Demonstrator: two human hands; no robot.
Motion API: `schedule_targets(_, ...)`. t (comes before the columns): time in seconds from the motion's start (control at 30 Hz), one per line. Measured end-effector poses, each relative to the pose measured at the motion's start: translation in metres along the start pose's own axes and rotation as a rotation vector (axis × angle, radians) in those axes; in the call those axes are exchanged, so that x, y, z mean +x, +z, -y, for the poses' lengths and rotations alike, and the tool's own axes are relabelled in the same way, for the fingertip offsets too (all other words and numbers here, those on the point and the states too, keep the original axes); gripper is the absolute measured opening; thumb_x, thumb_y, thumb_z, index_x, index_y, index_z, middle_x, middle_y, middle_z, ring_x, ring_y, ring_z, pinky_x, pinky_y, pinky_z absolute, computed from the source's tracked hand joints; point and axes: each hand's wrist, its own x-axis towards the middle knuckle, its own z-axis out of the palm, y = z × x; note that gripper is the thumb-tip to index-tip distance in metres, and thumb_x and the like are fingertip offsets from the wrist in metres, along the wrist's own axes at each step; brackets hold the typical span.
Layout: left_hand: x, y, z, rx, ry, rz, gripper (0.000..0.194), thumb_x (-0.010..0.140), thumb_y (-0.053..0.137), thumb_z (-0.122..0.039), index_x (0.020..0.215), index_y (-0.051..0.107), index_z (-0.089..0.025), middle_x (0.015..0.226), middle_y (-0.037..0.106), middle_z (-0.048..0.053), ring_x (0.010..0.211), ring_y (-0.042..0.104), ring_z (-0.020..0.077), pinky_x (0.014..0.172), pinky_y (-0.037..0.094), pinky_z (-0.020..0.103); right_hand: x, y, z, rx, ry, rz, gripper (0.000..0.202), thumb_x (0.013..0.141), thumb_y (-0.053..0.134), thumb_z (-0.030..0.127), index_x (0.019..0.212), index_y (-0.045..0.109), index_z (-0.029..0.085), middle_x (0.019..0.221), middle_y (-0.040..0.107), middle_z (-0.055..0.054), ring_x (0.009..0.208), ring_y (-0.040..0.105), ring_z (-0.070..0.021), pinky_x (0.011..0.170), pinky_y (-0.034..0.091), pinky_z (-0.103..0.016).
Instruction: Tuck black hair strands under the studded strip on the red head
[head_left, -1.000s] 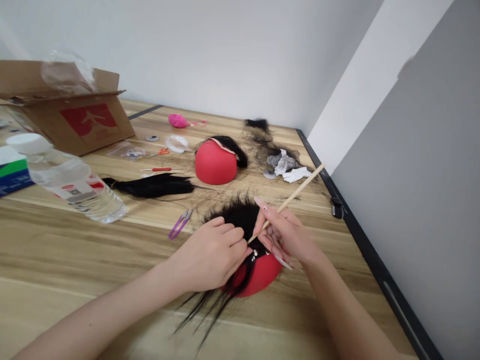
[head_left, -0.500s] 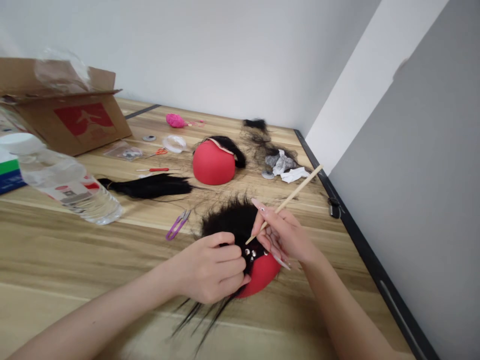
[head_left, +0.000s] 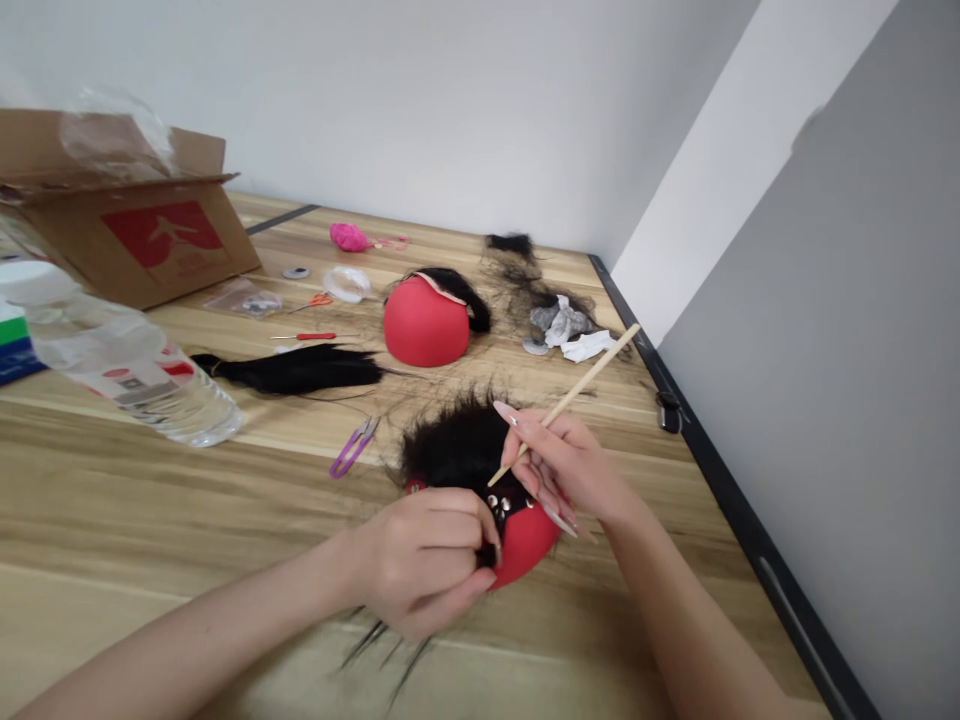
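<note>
Black hair [head_left: 454, 440] covers part of a red dome [head_left: 529, 550] near the front of the table. Strands are pinched in my left hand [head_left: 431, 555], which is closed over the dome's left side, with loose ends hanging out below it. My right hand [head_left: 566, 465] grips a thin wooden stick [head_left: 596, 375] like a pen, its lower tip by the hair's edge. Shiny metal pins or clips [head_left: 500, 505] sit between the two hands on a dark band. What lies under my left palm is hidden.
Behind stands a second red dome [head_left: 426, 325] with black hair. Leftward are purple snips [head_left: 354, 448], a black hair bundle [head_left: 300, 370], a leaning water bottle [head_left: 142, 370], a red-handled hook [head_left: 315, 337] and a cardboard box [head_left: 165, 240]. Crumpled grey-white material [head_left: 562, 322] lies at back right.
My left hand has turned and its fingers have curled in more, drawing the strands inward. The right hand and stick have barely moved. The view has shifted slightly.
</note>
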Motion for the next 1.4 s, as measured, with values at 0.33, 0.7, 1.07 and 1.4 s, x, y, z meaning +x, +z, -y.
schedule_targets(0.33,-0.0078,0.0060,-0.0013,0.054,-0.091,0.011,0.036,0.088,0.039,-0.012,0.054,0.034,-0.020,0.051,0.038,-0.001,0.053,0.037,0.0135,0.054,0.040,0.028,0.0009,-0.0025,0.0005,0.004,-0.035,0.058,0.038,0.088,0.051,0.050,0.074,0.053,0.016,0.046,0.057,0.004,0.026,0.048,-0.0061,0.024,0.033,-0.011)
schedule_targets(0.7,-0.0069,0.0055,-0.0017,0.022,-0.095,0.001,0.031,0.086,0.040,-0.012,0.056,0.036,-0.020,0.052,0.039,0.000,0.054,0.037,0.0141,0.054,0.039,0.028,-0.0009,-0.0022,0.0092,-0.075,-0.020,0.108,0.040,0.091,0.046,0.051,0.072,0.050,0.017,0.041,0.053,0.006,0.027,0.049,-0.0063,0.027,0.035,-0.012)
schedule_targets(1.07,-0.0066,0.0055,-0.0023,0.021,-0.123,0.013,0.033,0.087,0.037,-0.013,0.055,0.034,-0.020,0.052,0.039,0.000,0.055,0.039,0.0144,0.056,0.041,0.029,-0.0009,-0.0043,0.0082,-0.033,0.001,0.169,0.037,0.094,0.044,0.048,0.075,0.049,0.016,0.045,0.058,0.004,0.030,0.054,-0.0081,0.028,0.040,-0.012)
schedule_targets(1.4,-0.0072,0.0067,-0.0025,0.038,-0.135,0.011,0.033,0.088,0.036,-0.014,0.055,0.034,-0.020,0.052,0.039,0.000,0.054,0.041,0.0144,0.056,0.042,0.029,0.0003,-0.0089,0.0045,0.041,-0.006,0.218,0.034,0.094,0.046,0.045,0.078,0.051,0.015,0.049,0.060,0.003,0.034,0.057,-0.0088,0.032,0.045,-0.014)
